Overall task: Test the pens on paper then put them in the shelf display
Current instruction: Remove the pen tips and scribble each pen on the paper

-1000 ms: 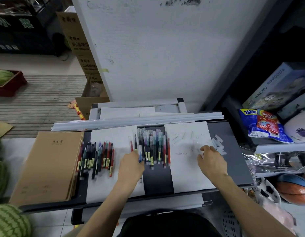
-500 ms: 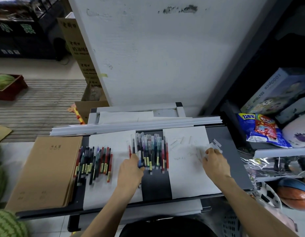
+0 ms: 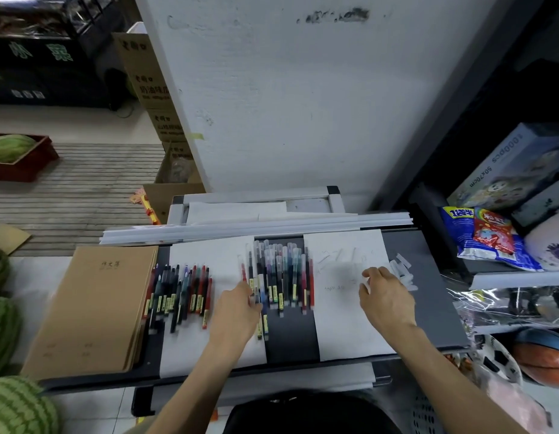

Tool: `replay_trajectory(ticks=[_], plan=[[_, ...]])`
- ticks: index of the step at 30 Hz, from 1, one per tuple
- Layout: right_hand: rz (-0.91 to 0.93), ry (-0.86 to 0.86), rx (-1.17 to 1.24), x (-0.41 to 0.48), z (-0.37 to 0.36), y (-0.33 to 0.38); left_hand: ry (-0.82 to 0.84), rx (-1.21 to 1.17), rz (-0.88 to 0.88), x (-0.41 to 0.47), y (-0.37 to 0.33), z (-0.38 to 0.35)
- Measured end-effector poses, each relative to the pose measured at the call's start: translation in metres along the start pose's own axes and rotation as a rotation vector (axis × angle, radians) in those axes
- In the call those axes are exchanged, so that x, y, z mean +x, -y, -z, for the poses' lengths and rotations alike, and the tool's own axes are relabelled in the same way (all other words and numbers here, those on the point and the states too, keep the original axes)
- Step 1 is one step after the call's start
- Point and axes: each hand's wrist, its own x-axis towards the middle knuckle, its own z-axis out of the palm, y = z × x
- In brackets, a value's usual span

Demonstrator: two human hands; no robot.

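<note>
Left hand (image 3: pixel 237 311) lies at the near left edge of the middle bunch of pens (image 3: pixel 281 277), with its fingertips among the leftmost barrels. From my seat I cannot tell whether it pinches one or only touches them. Two pens sit lower than the rest and poke out beside the wrist toward me.

My right hand (image 3: pixel 384 296) rests on the right sheet of paper (image 3: pixel 344 327), knuckles up and fingers bent down near the sheet's right edge. Whether it holds anything is hidden by the hand itself. Just past its fingertips lies a small heap of white slips (image 3: pixel 403 272) on the dark desk top (image 3: pixel 428 308). Faint test scribbles mark the upper part of that sheet.

The middle bunch lies side by side, caps away from me, across the dark gap between the two sheets and partly on the left sheet of paper (image 3: pixel 209 255). A second bunch of pens (image 3: pixel 181 292), darker and more jumbled, lies at the left edge of that left sheet, touching a stack of brown notebooks (image 3: pixel 93 308).

Long white strips (image 3: pixel 256 230) run along the far edge of the desk, against a white wall panel (image 3: pixel 303 104). To the right a dark shelf unit (image 3: pixel 519 277) carries a blue snack bag (image 3: pixel 485 242) and a puzzle box (image 3: pixel 507 167), with a basketball (image 3: pixel 544 358) lower down. Watermelons (image 3: pixel 18 408) sit on the floor at the left.
</note>
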Motion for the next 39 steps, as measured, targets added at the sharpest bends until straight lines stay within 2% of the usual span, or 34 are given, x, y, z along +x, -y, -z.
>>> replay_trajectory(ticks=[10, 16, 23, 25, 28, 34, 37, 39], plan=[[0.267, 0.052, 0.176, -0.048, -0.003, 0.062, -0.199, 0.089, 0.109, 0.016, 0.068, 0.058], [0.31, 0.071, 0.236, -0.065, -0.003, 0.079, -0.142, 0.274, 0.066, 0.03, 0.057, 0.052], [0.276, 0.152, 0.352, -0.079, -0.001, 0.087, -0.09, 0.355, 0.079, 0.032, 0.05, 0.047], [0.23, 0.206, 0.47, -0.082, 0.002, 0.089, -0.066, 0.377, 0.07, 0.03, 0.049, 0.045], [0.115, 0.288, 0.776, -0.081, 0.013, 0.094, -0.021, 0.368, 0.054, 0.025, 0.048, 0.04], [-0.087, 0.552, 1.32, -0.08, 0.039, 0.099, -0.007, 0.339, 0.08, 0.005, 0.045, 0.042], [-0.18, 0.66, 1.56, -0.08, 0.05, 0.099, -0.019, 0.242, 0.071, -0.01, 0.037, 0.048], [-0.238, 0.67, 1.651, -0.079, 0.059, 0.1, -0.021, 0.09, 0.048, -0.024, 0.027, 0.056]])
